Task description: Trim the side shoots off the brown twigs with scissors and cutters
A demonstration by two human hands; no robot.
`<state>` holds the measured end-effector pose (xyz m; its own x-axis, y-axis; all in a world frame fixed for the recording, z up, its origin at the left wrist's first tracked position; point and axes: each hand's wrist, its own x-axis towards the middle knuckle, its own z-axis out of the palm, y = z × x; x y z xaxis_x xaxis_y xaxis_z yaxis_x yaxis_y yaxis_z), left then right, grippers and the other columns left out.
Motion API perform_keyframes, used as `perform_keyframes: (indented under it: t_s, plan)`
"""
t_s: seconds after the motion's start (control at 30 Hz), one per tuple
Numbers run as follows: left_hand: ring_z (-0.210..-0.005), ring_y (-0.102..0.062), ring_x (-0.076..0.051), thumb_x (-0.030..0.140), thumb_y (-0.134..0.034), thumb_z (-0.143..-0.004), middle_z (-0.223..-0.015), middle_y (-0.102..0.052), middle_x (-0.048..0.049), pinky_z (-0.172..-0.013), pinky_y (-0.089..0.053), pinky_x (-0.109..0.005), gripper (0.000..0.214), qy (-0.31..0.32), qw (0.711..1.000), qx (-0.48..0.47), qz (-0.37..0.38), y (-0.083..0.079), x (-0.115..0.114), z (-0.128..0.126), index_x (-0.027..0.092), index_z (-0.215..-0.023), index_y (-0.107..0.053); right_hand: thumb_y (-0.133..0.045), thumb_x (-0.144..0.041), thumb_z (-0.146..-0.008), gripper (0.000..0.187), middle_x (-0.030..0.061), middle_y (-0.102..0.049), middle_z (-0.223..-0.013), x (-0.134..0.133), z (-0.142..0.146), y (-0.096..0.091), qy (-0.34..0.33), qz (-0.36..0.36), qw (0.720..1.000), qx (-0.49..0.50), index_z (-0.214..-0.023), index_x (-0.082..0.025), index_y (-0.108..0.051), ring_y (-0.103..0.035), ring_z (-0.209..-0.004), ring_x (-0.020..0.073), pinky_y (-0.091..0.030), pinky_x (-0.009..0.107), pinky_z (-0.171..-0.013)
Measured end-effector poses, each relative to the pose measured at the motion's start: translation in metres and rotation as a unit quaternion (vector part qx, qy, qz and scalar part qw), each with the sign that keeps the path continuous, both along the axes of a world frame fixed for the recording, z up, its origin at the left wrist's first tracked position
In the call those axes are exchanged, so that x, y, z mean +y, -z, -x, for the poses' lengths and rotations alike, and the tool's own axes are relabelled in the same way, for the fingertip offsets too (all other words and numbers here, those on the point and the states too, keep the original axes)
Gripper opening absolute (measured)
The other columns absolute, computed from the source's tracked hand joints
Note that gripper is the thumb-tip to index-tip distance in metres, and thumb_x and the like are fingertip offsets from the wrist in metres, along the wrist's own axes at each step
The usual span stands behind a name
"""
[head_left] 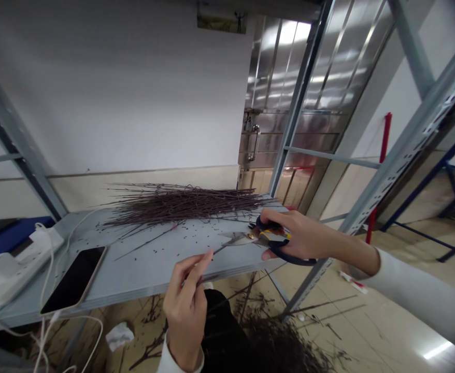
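Observation:
My left hand [187, 305] is closed, thumb and fingertips pinching the end of a thin dark twig [219, 248] just above the shelf's front edge. In my right hand [303, 235] are scissors [266, 237] with dark blue and yellow handles. Their blades point left and stand a little apart, close to the twig; whether they touch it I cannot tell. Behind both hands, a large bundle of dark thin twigs [196, 203] lies lengthwise on the grey shelf [150, 269]. Small dark clippings are scattered in front of the bundle.
A phone [75, 280] with a white cable lies on the shelf's left, beside a white power strip [21, 269]. Metal uprights [301, 98] frame the shelf. Below, a heap of twig scraps [285, 342] and a crumpled white tissue [119, 335] lie on the tiled floor.

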<state>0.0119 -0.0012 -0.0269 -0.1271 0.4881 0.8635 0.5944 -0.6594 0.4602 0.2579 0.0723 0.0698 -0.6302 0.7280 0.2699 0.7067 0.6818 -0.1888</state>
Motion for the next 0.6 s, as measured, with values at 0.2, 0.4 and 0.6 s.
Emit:
perform_keyframes:
  t_s: [0.2, 0.4, 0.6]
  plan:
    - [-0.082, -0.063, -0.011, -0.009, -0.041, -0.084, -0.096, -0.064, -0.0015, -0.073, -0.051, -0.019, 0.058, -0.001, 1.0, 0.01, -0.026, -0.0002, 0.0021, -0.0001, 0.03, -0.12, -0.064, -0.064, -0.066, -0.069, 0.052, -0.0033, -0.052, -0.067, -0.0022, -0.0003, -0.0012, 0.013, 0.016, 1.0, -0.006, -0.09, -0.024, -0.042, -0.05, -0.057, 0.0151, -0.035, 0.025, -0.053]
    - [-0.081, -0.063, -0.01, -0.01, -0.041, -0.084, -0.096, -0.063, -0.0014, -0.075, -0.05, -0.019, 0.058, -0.003, 1.0, 0.014, -0.015, 0.0004, 0.0017, -0.0003, 0.03, -0.12, -0.064, -0.063, -0.068, -0.069, 0.053, -0.0032, -0.052, -0.066, -0.0028, 0.0013, -0.0028, 0.014, 0.015, 1.0, -0.008, -0.09, -0.024, -0.043, -0.05, -0.056, 0.0152, -0.035, 0.026, -0.053]
    - [-0.084, -0.062, -0.01, -0.01, -0.041, -0.084, -0.099, -0.063, -0.0017, -0.076, -0.05, -0.019, 0.058, -0.001, 1.0, 0.012, -0.014, 0.0017, 0.0018, 0.0011, 0.03, -0.119, -0.064, -0.063, -0.069, -0.069, 0.052, -0.0046, -0.049, -0.061, -0.0026, 0.0034, -0.0059, 0.001, 0.004, 1.0, -0.016, -0.084, -0.024, -0.043, -0.047, -0.054, 0.0139, -0.033, 0.025, -0.052]
